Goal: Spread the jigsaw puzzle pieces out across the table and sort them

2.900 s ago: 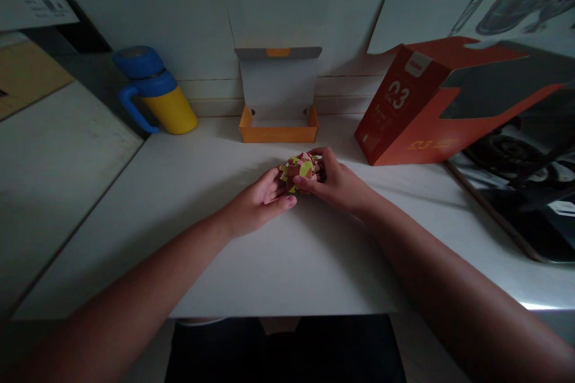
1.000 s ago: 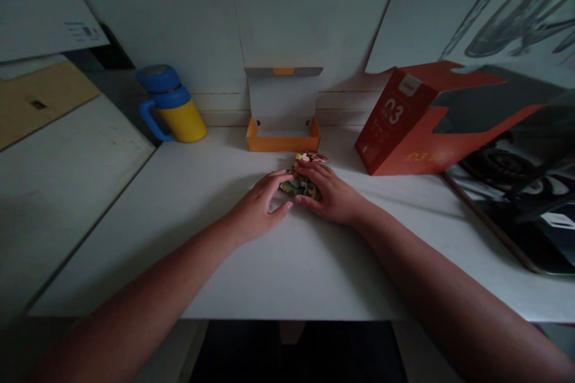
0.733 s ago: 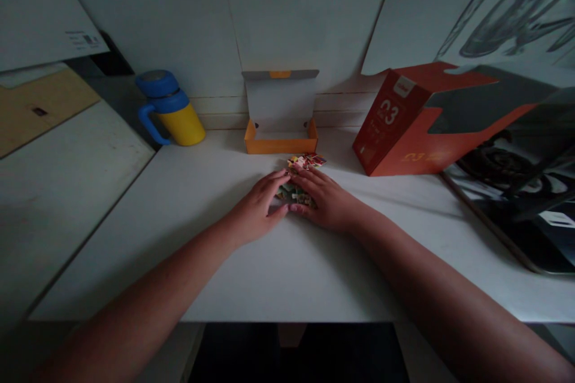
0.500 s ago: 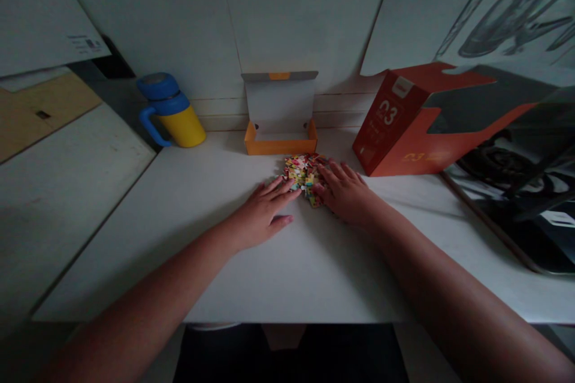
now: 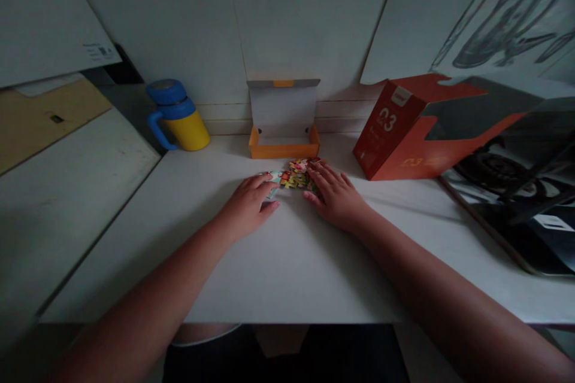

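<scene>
A heap of colourful jigsaw puzzle pieces (image 5: 294,179) lies on the white table (image 5: 287,275), just in front of an open orange box (image 5: 284,150). My left hand (image 5: 248,202) rests over the left edge of the pieces, its fingers stretched out and the thumb apart; some pieces are partly hidden beneath it. On the right edge of the heap lies my right hand (image 5: 335,196), palm down with fingers extended, covering more pieces. Neither hand grips anything. The box's lid stands raised against the wall, and its inside shows pale.
A yellow and blue jug (image 5: 186,128) with a handle stands at the back left. To the right is a large red-orange carton (image 5: 404,137) with a cut-out side. Beyond it sits a black stove-like appliance (image 5: 530,215). White boards (image 5: 49,30) and a cabinet flank the left.
My left hand has moved left, and the pieces now spread farther left beneath its fingers. My right hand has shifted slightly left. The whole view has tilted a little.
</scene>
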`<state>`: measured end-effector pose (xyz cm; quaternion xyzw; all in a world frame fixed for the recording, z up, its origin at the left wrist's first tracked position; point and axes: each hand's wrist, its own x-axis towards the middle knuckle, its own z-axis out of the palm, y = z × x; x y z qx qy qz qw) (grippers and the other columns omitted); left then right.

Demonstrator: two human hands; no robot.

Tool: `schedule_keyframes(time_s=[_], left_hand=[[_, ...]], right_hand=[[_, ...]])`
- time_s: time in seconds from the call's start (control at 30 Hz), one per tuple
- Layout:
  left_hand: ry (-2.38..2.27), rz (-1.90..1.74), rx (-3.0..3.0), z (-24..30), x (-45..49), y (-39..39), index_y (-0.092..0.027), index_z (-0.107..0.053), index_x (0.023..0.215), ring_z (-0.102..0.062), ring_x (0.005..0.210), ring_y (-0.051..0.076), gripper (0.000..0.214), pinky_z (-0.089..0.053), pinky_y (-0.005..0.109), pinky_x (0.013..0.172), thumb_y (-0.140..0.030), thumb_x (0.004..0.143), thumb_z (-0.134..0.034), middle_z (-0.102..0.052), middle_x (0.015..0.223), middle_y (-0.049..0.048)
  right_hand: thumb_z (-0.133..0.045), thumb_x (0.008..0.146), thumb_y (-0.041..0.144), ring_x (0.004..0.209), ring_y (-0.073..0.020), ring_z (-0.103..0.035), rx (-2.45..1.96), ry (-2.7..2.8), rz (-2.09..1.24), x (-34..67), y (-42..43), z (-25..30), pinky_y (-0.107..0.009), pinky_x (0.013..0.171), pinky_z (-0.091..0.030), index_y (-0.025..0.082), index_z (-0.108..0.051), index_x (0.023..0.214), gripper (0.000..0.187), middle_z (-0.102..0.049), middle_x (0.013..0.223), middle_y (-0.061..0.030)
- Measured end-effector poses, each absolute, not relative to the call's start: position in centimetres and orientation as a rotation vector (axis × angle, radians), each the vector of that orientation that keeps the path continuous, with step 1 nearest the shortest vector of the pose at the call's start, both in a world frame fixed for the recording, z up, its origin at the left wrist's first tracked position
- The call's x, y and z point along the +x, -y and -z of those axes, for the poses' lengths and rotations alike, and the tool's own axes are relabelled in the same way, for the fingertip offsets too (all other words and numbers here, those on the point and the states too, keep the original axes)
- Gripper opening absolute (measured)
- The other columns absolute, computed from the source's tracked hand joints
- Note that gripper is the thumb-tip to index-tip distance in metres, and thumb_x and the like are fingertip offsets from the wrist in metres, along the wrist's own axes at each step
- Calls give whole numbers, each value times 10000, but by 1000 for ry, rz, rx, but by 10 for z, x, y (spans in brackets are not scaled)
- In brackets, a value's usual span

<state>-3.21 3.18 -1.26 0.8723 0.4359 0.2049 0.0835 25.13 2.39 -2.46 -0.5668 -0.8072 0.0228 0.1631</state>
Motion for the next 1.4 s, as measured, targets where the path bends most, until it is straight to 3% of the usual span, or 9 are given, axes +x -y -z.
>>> schedule_keyframes(time_s=[0.13,0.37,0.53,0.7,0.87,1.0,1.13,1.2,1.4], left_hand=[[-1375,-656,2605,15,-42,-38,-194,-673,1357,-553,1452,336,382,-416,526,1277,-337,1003,-673,-598,1527,162],[-1412,-680,2627,14,-51,-43,-207,-681,1310,-604,1379,328,341,-469,511,1233,-333,994,-659,-625,1467,147],[-1416,-658,2616,12,-53,-44,-187,-680,1315,-613,1363,335,362,-484,515,1220,-328,982,-663,-634,1453,157],[-1399,-666,2627,14,-58,-48,-193,-670,1339,-615,1364,319,376,-476,506,1231,-309,981,-656,-641,1447,152],[-1397,-691,2609,17,-62,-51,-209,-687,1321,-623,1354,320,374,-476,502,1233,-300,958,-681,-655,1433,139],[-1419,-659,2613,19,-63,-52,-190,-667,1361,-617,1370,320,418,-470,502,1233,-307,960,-683,-635,1473,157],[-1422,-627,2632,22,-64,-53,-162,-664,1365,-611,1376,327,430,-467,501,1233,-332,971,-673,-619,1494,178],[-1427,-629,2635,23,-64,-54,-171,-665,1355,-611,1378,318,416,-467,495,1234,-342,976,-665,-621,1494,171],[-1403,-637,2635,23,-66,-58,-175,-666,1336,-611,1385,307,400,-463,480,1240,-343,973,-647,-631,1479,168]], right_hand=[[-443,1074,688,1657,-363,-266,-1533,2433,-26,233,-10,22,-692,1309,-225,221,-376,1717,798,-270,1788,-139],[-448,1025,802,1661,-418,-221,-1408,2537,53,210,19,21,-759,1307,-77,201,-476,1668,880,-200,1790,-193],[-448,1024,808,1660,-392,-240,-1248,2591,12,199,49,29,-708,1338,-72,217,-431,1693,893,-282,1767,-177],[-484,1026,788,1670,-351,-222,-1175,2641,-36,210,79,30,-653,1361,-57,272,-305,1740,899,-257,1783,-109],[-531,1025,746,1666,-385,-214,-1273,2639,-19,246,101,28,-703,1344,-49,342,-247,1752,878,-209,1798,-80],[-430,1100,628,1680,-378,-140,-1476,2563,-12,292,100,32,-775,1300,-102,365,-166,1765,762,-169,1815,-65],[-332,1130,543,1683,-363,-150,-1766,2318,-8,342,80,42,-783,1272,-192,366,-264,1748,646,-195,1822,-77],[-312,1130,533,1674,-370,-200,-1866,2193,-21,363,66,46,-774,1268,-224,310,-370,1713,627,-259,1807,-110],[-350,1108,476,1447,-425,-540,-2021,1900,214,403,37,22,-761,1168,-404,204,-691,1419,536,-618,1536,-217]])
